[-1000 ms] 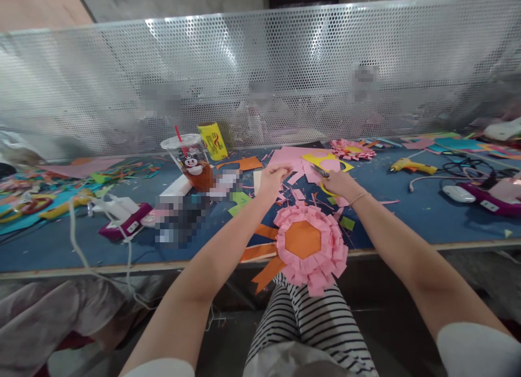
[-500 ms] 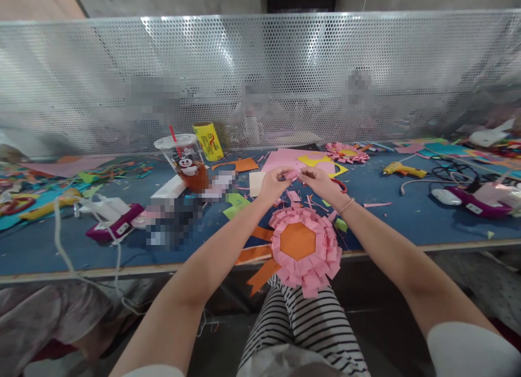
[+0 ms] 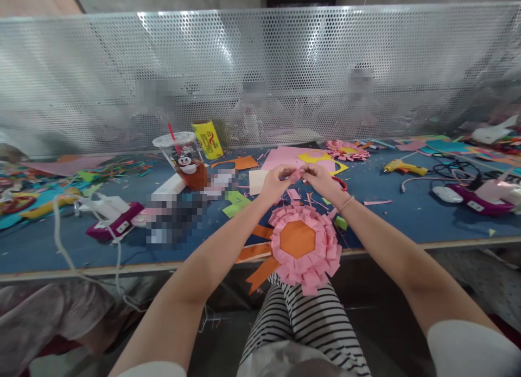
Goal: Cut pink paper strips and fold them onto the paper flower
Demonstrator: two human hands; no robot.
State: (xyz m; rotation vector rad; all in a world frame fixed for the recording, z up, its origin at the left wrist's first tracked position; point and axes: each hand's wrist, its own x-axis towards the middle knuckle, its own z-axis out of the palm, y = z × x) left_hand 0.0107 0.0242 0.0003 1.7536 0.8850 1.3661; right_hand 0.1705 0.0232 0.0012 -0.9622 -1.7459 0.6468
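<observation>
Between the fingertips of my left hand point(image 3: 280, 180) and my right hand point(image 3: 318, 179) is a small pink paper piece point(image 3: 298, 173); both hands are closed in a pinch on it, above the table. Below them, at the table's front edge, lies a pink paper rosette point(image 3: 305, 249) with layered petals, an orange hexagonal centre point(image 3: 297, 239) and orange ribbon tails point(image 3: 262, 274) pointing left. Pink paper scraps point(image 3: 293, 194) are scattered under my hands. Behind them are a pink paper sheet point(image 3: 280, 156) and a yellow cut-out sheet point(image 3: 325, 161).
A drink cup point(image 3: 188, 168) with a red straw and a yellow can-like pack point(image 3: 209, 139) stand left of centre. Yellow glue guns point(image 3: 402, 167) and purple power strips point(image 3: 116, 220) with cords lie on both sides. A perforated metal screen point(image 3: 228, 67) rises behind the table.
My fingers have shifted slightly around the small pink paper piece, which stays between both hands. The rosette and the things on the table have not moved.
</observation>
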